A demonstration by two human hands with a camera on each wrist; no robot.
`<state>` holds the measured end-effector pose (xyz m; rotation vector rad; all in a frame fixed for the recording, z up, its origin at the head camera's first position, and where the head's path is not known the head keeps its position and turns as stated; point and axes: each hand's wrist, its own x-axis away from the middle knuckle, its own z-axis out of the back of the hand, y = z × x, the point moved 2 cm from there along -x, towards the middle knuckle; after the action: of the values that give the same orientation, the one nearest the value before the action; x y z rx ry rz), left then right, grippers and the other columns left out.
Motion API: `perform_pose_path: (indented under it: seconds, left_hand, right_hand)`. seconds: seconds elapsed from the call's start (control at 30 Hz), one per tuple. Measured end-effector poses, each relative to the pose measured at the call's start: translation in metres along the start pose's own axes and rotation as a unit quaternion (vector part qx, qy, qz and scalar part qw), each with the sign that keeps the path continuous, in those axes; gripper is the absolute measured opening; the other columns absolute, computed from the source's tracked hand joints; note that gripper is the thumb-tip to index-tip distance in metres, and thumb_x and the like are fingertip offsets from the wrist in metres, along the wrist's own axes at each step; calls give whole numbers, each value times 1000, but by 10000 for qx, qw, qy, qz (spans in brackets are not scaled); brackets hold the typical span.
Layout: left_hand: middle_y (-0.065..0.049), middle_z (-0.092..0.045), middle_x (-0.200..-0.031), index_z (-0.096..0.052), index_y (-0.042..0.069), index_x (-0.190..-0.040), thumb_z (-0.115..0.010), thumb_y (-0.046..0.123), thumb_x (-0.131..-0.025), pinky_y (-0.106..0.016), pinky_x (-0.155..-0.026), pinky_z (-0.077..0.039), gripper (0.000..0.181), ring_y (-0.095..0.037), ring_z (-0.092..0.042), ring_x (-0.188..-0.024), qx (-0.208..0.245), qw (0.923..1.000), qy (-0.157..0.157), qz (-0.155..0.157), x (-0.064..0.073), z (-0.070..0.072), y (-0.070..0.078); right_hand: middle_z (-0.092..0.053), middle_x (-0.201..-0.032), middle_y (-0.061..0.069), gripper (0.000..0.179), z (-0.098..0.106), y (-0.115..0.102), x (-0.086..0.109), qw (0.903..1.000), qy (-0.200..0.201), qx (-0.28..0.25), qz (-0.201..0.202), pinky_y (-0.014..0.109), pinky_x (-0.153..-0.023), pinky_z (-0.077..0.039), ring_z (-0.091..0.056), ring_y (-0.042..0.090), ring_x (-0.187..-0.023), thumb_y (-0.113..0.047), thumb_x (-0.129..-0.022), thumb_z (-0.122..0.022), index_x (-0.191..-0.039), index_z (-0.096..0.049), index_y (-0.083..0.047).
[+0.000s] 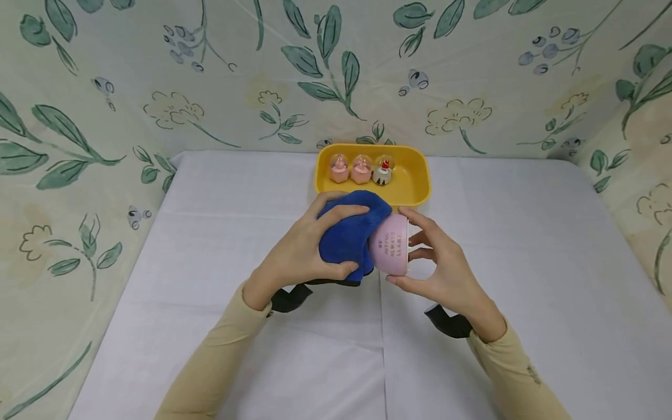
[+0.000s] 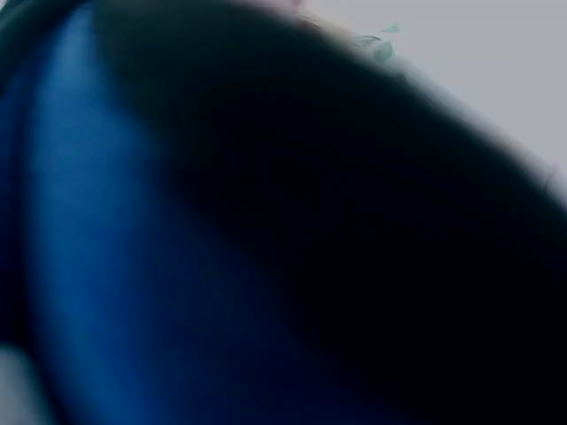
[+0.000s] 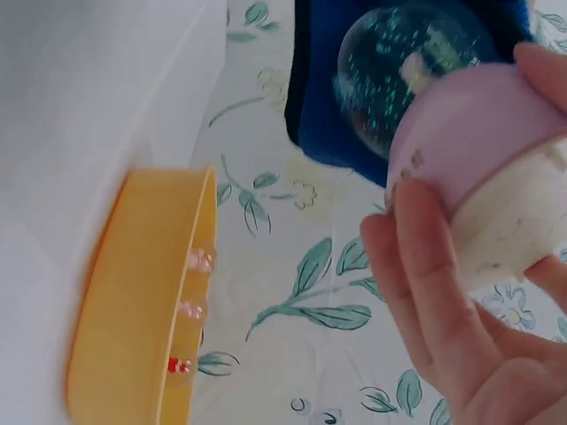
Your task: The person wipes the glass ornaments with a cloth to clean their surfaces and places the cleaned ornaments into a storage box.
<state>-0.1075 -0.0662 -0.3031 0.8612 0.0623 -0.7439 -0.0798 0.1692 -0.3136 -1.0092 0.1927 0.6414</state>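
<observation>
A snow globe with a pinkish-purple base (image 1: 389, 245) is held up over the table, tipped on its side. My right hand (image 1: 446, 268) grips the base by its rim, thumb on the near side and fingers on the far side. From the left, my left hand (image 1: 301, 251) holds a blue cloth (image 1: 346, 233) with dark edging against the globe. In the right wrist view the clear dome (image 3: 399, 71), with glitter inside, faces the cloth. Blurred blue cloth (image 2: 106, 266) and a dark area fill most of the left wrist view.
Behind the hands stands a yellow tray (image 1: 417, 178). In it sit two small pink domed ornaments (image 1: 361, 170) and a white one with a red top (image 1: 382, 171). A white cloth (image 1: 236, 192) covers the table, and leaf-patterned fabric (image 1: 210, 105) hangs around it.
</observation>
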Motion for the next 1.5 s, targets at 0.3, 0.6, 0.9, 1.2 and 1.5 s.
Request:
perform_pose_path:
  seconds: [0.3, 0.6, 0.9, 1.2, 1.5]
  left_hand:
    - [-10, -30, -142, -42, 27, -139, -78, 40, -72, -47, -89, -49, 77, -32, -48, -116, -782, 9969, -74, -40, -1, -4, 6]
    - [-11, -33, -141, -42, 26, -139, -78, 42, -71, -45, -88, -50, 78, -32, -50, -114, -1061, 9942, 78, -125, -1, -5, 6]
    - [-7, -33, -139, -45, 27, -138, -80, 42, -69, -47, -87, -51, 79, -31, -51, -112, -804, 9965, 44, -210, -2, 6, 3]
    - [-9, -30, -145, -44, 25, -138, -80, 43, -70, -46, -89, -50, 79, -33, -50, -115, -904, 9942, 0, -583, -3, 6, 4]
    - [-5, -27, -150, -44, 24, -138, -79, 43, -71, -46, -90, -49, 78, -32, -48, -118, -1060, 9918, -5, -712, 0, 4, 4]
  right_hand:
    - [-57, -119, 15, 101, -6, 3, 1, 9983, 562, 65, 142, 21, -62, -55, -57, 14, -69, -3, -50, -93, -138, -44, -3]
    - [-54, -105, 15, 81, -12, -1, 1, 9863, 690, -574, -1382, 26, -57, -56, -59, 17, -58, 0, -68, -83, -138, -45, -10]
    - [-48, -124, 16, 113, -2, -2, -1, 9993, -276, 219, -127, 26, -65, -56, -59, 14, -79, 2, -55, -91, -148, -28, -9]
    - [-46, -134, 18, 83, 3, 1, -6, 9885, 26, 876, 1234, 24, -78, -53, -48, 25, -118, -50, -74, -73, -134, -44, 0]
    - [-56, -123, 16, 91, -7, 10, -2, 9955, 480, 180, 796, 24, -69, -56, -62, 20, -82, -47, -65, -82, -133, -47, 2]
